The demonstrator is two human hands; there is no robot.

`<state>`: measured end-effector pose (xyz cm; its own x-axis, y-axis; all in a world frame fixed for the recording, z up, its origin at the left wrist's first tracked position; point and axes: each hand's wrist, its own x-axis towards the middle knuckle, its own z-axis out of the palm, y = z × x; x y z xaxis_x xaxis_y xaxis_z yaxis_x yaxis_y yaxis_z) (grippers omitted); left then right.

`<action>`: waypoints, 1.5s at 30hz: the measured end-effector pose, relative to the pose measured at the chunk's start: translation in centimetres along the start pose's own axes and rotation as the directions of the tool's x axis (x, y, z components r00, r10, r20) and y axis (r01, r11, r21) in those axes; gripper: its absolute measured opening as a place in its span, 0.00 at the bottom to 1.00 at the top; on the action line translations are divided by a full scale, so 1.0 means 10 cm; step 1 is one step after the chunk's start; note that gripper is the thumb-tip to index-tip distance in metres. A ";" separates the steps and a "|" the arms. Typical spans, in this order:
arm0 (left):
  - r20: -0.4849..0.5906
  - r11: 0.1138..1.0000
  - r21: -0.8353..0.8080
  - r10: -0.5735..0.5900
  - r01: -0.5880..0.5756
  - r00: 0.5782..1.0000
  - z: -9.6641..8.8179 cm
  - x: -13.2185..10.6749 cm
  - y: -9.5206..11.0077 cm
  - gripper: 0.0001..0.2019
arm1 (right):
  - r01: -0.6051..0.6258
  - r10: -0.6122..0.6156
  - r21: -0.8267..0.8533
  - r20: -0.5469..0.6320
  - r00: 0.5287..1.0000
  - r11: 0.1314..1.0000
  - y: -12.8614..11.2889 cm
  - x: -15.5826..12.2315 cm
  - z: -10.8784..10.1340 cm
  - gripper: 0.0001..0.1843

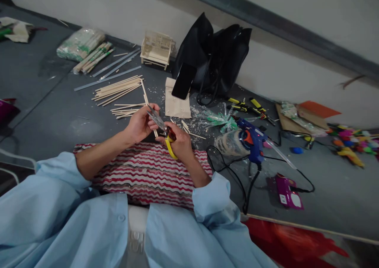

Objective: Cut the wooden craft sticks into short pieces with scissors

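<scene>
My left hand [141,122] is closed around thin wooden sticks [143,89] that point up and away from me. My right hand [180,140] grips yellow-handled scissors [160,121], whose metal blades lie across the sticks by my left fingers. Whether the blades touch the wood I cannot tell. Both hands are above the near edge of a red-and-white striped cloth [148,169]. Loose sticks [118,90] lie in two groups beyond my left hand. Short cut pieces [186,126] and crumbs are scattered just past my right hand.
A blue glue gun [251,137] rests on a clear plastic jar [226,143], its cord running to a purple power box [288,191]. Behind stand a small wooden model [156,48] and a black bag [213,54] with a phone [184,81] before it. Pliers [241,105] lie right.
</scene>
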<state>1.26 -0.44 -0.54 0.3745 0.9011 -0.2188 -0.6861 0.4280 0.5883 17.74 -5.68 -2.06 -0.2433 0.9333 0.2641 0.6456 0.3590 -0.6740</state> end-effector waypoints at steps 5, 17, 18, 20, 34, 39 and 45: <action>-0.012 1.000 0.008 -0.004 0.004 1.000 0.04 -0.02 0.06 0.10 | -0.004 0.004 0.006 -0.001 1.000 1.000 0.02 0.01 -0.02 0.25; 0.084 0.940 0.340 -0.008 -0.021 0.996 0.00 -0.05 0.15 0.15 | -0.071 0.081 0.061 -0.194 0.978 0.996 0.05 0.02 -0.04 0.25; 0.079 0.917 0.398 -0.005 -0.027 0.997 0.00 -0.06 0.17 0.15 | -0.086 0.102 0.080 -0.220 0.970 0.993 0.04 0.02 -0.06 0.26; 0.059 0.856 0.515 0.024 -0.051 0.998 0.00 -0.08 0.21 0.15 | -0.117 0.138 0.100 -0.246 0.959 0.988 0.03 0.03 -0.10 0.27; 0.349 0.010 0.935 0.172 -0.356 0.921 -0.04 -0.12 0.23 0.09 | -0.101 0.109 0.120 -0.064 0.992 0.988 0.05 0.04 -0.13 0.27; 0.341 -0.154 0.933 0.105 -0.324 0.934 -0.01 -0.14 0.23 0.08 | -0.065 0.069 0.090 -0.046 0.997 0.994 0.07 0.04 -0.14 0.28; 0.336 -0.166 0.934 0.099 -0.317 0.937 -0.03 -0.13 0.23 0.08 | -0.128 0.125 0.098 0.038 0.991 0.987 0.10 0.03 -0.16 0.27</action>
<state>-0.94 -0.63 0.87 0.4921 0.8629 0.1147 0.5775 -0.4223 0.6987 19.46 -5.08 -1.56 -0.1882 0.9704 0.1512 0.5976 0.2353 -0.7665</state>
